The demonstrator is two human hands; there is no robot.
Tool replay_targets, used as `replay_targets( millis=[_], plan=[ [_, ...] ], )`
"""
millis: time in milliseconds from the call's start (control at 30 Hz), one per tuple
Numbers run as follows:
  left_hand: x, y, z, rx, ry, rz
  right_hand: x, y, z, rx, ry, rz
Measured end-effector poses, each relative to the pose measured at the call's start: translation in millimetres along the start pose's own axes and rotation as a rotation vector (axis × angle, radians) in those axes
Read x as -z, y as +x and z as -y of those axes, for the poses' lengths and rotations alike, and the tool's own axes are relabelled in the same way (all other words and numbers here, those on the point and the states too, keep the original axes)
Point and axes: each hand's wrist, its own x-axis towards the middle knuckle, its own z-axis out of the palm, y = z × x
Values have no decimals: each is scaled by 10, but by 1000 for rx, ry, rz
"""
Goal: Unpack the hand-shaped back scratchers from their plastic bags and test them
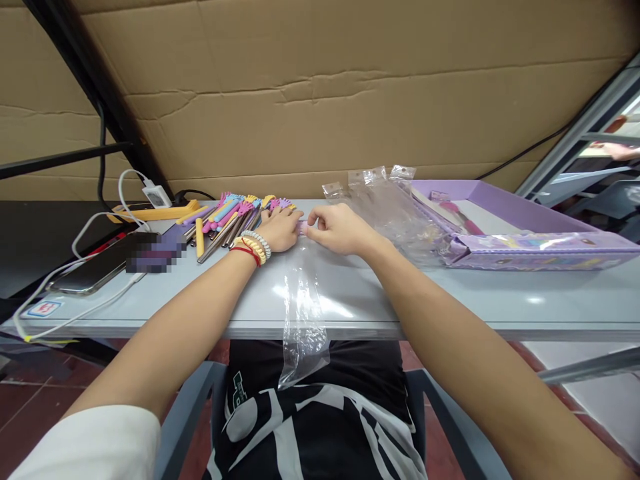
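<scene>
A long clear plastic bag (304, 313) lies on the grey table, its lower end hanging over the front edge above my lap. My right hand (336, 228) is at the bag's upper end, thumb and index finger closed together on it. A small pinkish-purple piece (302, 228) shows between the hands, partly covered by fingers. My left hand (278, 230) rests palm down with fingers spread, beside the bag's top and against a pile of colourful hand-topped sticks (235, 215) with metal shafts. Bracelets circle the left wrist.
Several clear bags (387, 213) are heaped to the right, against a purple box (520, 252) with a pink-handled item inside. At left lie a phone (103, 263), white cables and a charger (157, 196) in a yellow power strip (150, 212). Cardboard (320, 100) stands behind.
</scene>
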Motion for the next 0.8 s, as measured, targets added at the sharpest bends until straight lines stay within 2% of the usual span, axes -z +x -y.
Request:
replay_targets(
  millis=[133,300,400,533,667,800],
  plan=[
    [-6,-2,-2,-6,-18,45,9,1,2,-3,0,-3],
    [2,2,26,-91,-111,-51,-1,17,-27,10,-5,-29],
    [29,-6,52,-199,-290,-135,-28,30,-69,74,-56,-104],
    [64,-18,44,-206,-613,-214,-81,40,-123,129,-106,-165],
    [80,-28,13,-207,-987,-193,-117,58,-147,154,-92,-150],
    [100,-56,-10,-153,-1159,-186,-112,78,-147,178,-66,-165]
  ],
)
